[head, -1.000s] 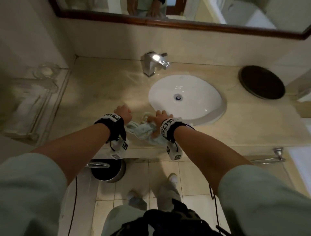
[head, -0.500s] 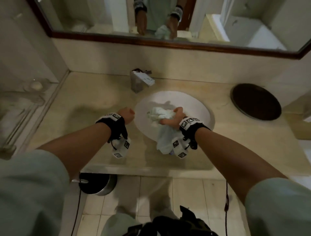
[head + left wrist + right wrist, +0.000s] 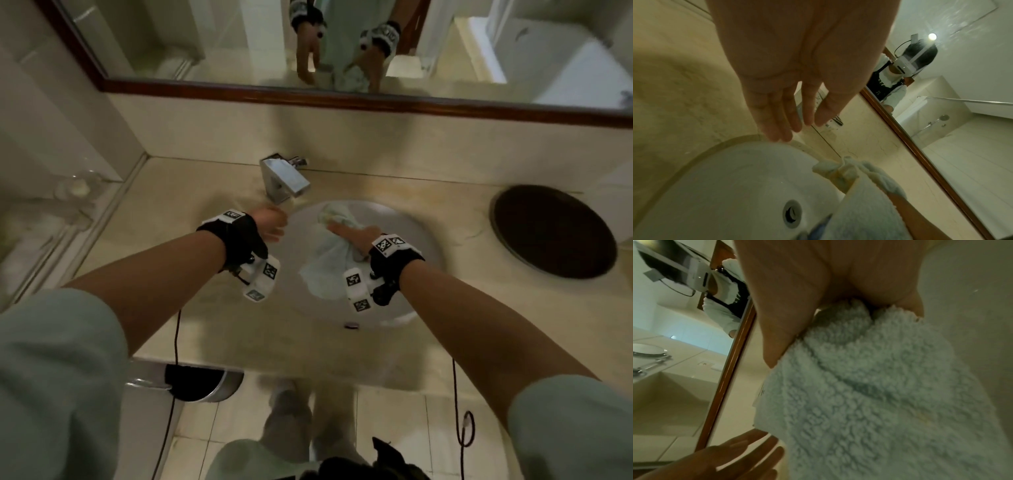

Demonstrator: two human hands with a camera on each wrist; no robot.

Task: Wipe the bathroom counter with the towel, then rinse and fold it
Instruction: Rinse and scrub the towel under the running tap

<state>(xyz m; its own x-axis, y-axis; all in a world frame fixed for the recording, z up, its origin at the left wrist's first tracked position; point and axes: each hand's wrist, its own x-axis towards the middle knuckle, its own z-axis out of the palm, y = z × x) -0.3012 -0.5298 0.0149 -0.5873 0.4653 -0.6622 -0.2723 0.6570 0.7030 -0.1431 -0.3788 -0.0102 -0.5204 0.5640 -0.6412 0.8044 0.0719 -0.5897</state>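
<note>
- R hand [image 3: 356, 236] grips the towel [image 3: 329, 260] bunched in its fist, over the sink [image 3: 421, 246] bowl; cloth hangs down below the fist, top tuft pokes out toward the faucet [image 3: 284, 180].
- L hand [image 3: 270, 224] at the sink's left rim, just short of the faucet; fingers [image 3: 777, 120] straight, close together, holding nothing.
- Drain [image 3: 791, 214] in the bowl bottom, beside the hanging towel.
- Counter [image 3: 191, 205] surrounds the sink; dark round tray [image 3: 551, 231] well to the sink's right.
</note>
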